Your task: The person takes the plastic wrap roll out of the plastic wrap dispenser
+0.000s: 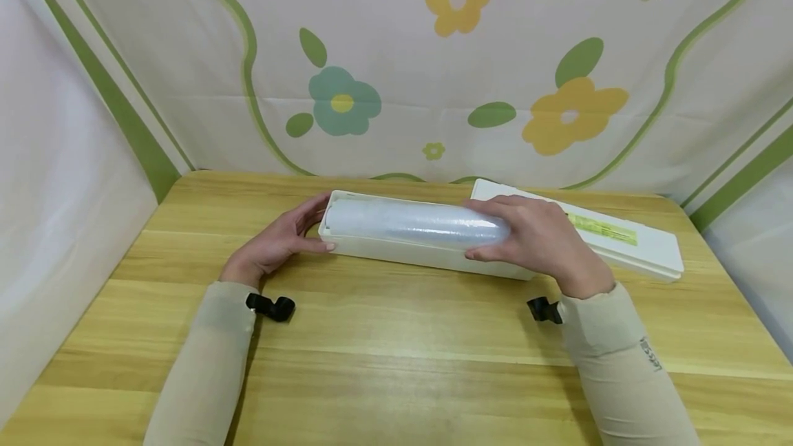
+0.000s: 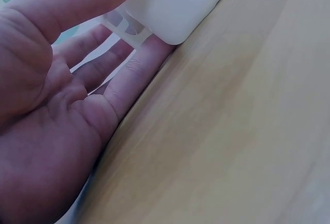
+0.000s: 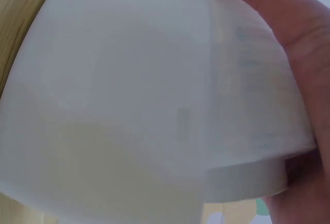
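Observation:
A long white box point(image 1: 427, 257) lies on the table with its top off, holding a roll of clear plastic wrap point(image 1: 409, 220). My left hand point(image 1: 281, 236) grips the box's left end, thumb at the front and fingers behind; in the left wrist view, fingers point(image 2: 139, 66) reach round that white end. Over the right part, my right hand point(image 1: 535, 236) grips the roll, thumb in front and fingers over the far side. The right wrist view shows the roll's end point(image 3: 258, 95) and its core point(image 3: 247, 181) standing out past the box wall point(image 3: 113, 79).
Behind my right hand lies a white lid point(image 1: 657, 250) with a yellow-green label point(image 1: 601, 228), slanting to the right. The wooden table point(image 1: 396, 363) meets a flower-printed cloth point(image 1: 396, 136) at the back, with cloth walls on both sides.

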The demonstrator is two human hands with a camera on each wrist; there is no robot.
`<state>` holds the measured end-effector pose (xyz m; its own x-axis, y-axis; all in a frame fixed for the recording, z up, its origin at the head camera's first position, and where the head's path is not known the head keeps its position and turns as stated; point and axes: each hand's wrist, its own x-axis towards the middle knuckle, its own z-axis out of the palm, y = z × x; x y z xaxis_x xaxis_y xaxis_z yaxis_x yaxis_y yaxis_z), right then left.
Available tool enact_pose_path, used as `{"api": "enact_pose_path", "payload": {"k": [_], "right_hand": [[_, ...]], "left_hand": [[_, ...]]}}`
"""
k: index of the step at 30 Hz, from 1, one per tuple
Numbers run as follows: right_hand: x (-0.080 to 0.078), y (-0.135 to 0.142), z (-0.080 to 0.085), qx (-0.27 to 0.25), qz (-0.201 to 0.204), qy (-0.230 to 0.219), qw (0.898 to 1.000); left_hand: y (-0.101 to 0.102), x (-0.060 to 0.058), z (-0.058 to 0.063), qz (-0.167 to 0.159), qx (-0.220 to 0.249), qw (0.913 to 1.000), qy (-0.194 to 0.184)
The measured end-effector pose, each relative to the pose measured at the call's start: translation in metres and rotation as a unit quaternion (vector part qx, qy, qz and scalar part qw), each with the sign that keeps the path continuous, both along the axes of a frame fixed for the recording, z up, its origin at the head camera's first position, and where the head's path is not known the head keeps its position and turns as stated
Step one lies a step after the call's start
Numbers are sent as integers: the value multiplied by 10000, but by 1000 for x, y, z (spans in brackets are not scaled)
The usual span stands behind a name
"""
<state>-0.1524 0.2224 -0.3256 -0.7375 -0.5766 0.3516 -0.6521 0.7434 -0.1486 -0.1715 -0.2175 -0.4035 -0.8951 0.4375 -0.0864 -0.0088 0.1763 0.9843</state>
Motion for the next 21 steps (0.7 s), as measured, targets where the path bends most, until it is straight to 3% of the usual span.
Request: {"api": "enact_pose_path", "payload": {"k": [8, 21], "right_hand": [[-3, 2, -3, -373, 331, 489, 9976], [-3, 3, -3, -878, 547, 543, 9932]], "left_hand": [[0, -1, -1, 20, 45, 10000, 13], [-1, 0, -2, 19, 127, 9999, -10]]}}
